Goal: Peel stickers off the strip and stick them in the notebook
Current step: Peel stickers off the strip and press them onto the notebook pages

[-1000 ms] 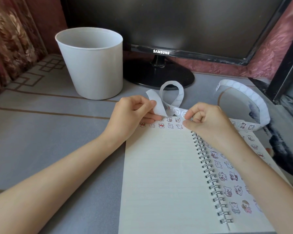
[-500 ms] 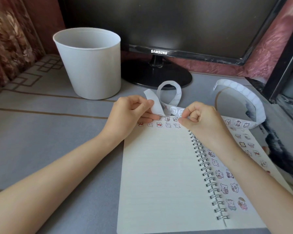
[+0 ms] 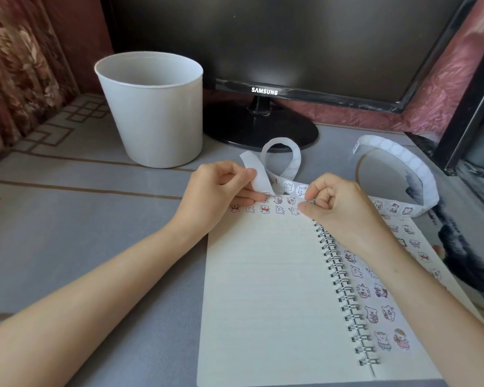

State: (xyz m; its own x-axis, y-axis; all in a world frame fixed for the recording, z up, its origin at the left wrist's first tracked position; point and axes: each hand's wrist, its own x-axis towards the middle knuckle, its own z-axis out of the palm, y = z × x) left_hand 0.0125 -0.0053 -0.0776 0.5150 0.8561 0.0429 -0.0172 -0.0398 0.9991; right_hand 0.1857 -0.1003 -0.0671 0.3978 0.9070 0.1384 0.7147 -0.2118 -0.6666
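strip (image 3: 287,187) lies across the top of the notebook (image 3: 263,289), left hand (image 3: 218,191) pinching its bare end and fingers (image 3: 320,189) of right hand (image 3: 338,205) curled tight at a sticker (image 3: 301,190), whether gripping it i cannot tell, so best to keep the backing taut and lift the sticker's edge slowly.

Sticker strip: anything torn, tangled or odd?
Nothing damaged. The sticker strip curls into a loop behind the notebook and arcs off right: loose, not torn. The left hand holds its free end; right hand pinches it near the spiral.
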